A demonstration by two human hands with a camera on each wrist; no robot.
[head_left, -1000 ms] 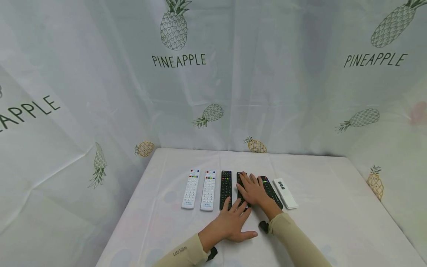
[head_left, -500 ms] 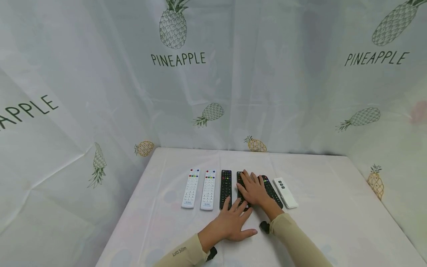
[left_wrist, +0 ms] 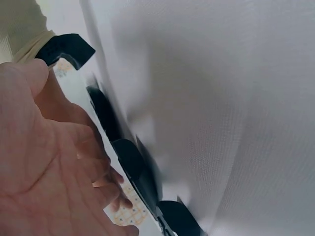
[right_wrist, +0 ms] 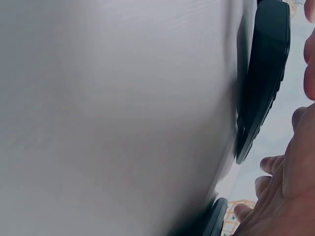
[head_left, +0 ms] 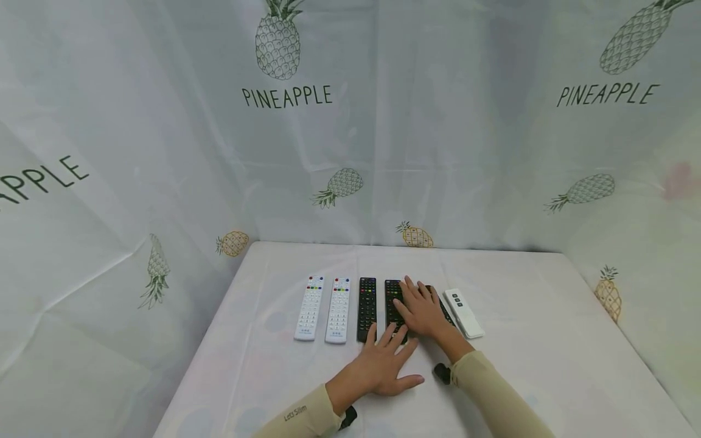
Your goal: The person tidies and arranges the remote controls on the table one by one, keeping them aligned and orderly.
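Three black remotes lie face up in the head view: a left one point(head_left: 367, 304), a middle one point(head_left: 392, 301) and a right one point(head_left: 446, 313). My left hand point(head_left: 378, 368) is spread flat, fingertips overlapping the near ends of the left and middle remotes. Its palm point(left_wrist: 49, 177) shows beside the remotes' ends in the left wrist view. Fingers extended, my right hand point(head_left: 424, 313) reaches over the gap between the middle and right remotes and hides much of the right one. The right wrist view has a black remote point(right_wrist: 266, 69) edge-on beside the fingers. Neither hand grips anything.
Two white remotes, one point(head_left: 309, 310) farther left and one point(head_left: 338, 310) nearer, lie left of the black ones. Another white remote point(head_left: 463, 314) slants at the right end of the row. A pineapple-print curtain point(head_left: 454, 152) backs the white table point(head_left: 520, 292).
My right hand has shifted slightly right, exposing more of the middle black remote and covering more of the right one. My left hand stays nearly still. The head view has turned slightly.
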